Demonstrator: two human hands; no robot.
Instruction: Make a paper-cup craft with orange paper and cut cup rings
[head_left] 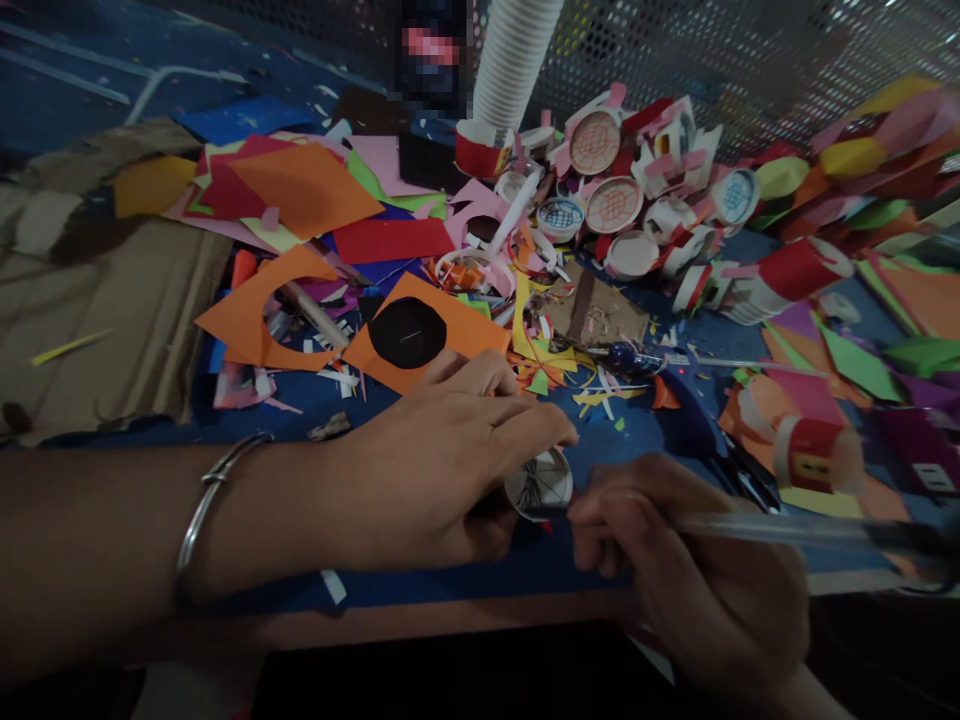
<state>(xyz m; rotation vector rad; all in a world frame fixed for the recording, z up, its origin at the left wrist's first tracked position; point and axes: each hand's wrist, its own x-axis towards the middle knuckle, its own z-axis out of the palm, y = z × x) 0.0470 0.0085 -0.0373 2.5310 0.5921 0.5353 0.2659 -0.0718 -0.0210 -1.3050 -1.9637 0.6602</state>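
Observation:
My left hand (pixel 457 460), with a silver bangle at the wrist, is closed around a small paper cup (pixel 551 478). The cup's round white end faces up and carries black drawn lines. Most of its side is hidden under my fingers. A pen (pixel 780 528) with a clear barrel is pinched in my right hand (pixel 660 540). Its tip sits at the right edge of the cup's end, mostly covered by my fingers. Just beyond my left hand lies an orange paper sheet (pixel 472 320) with a black paper circle (pixel 407 333) on it.
Several drawn-on paper cups (pixel 615 205) are heaped at the back, beside a tall cup stack (pixel 517 60). Scissors (pixel 739 465) lie right of my hands, near a red cup (pixel 817 452). Cardboard (pixel 112 310) covers the left side. Paper scraps (pixel 555 360) litter the blue table (pixel 405 590).

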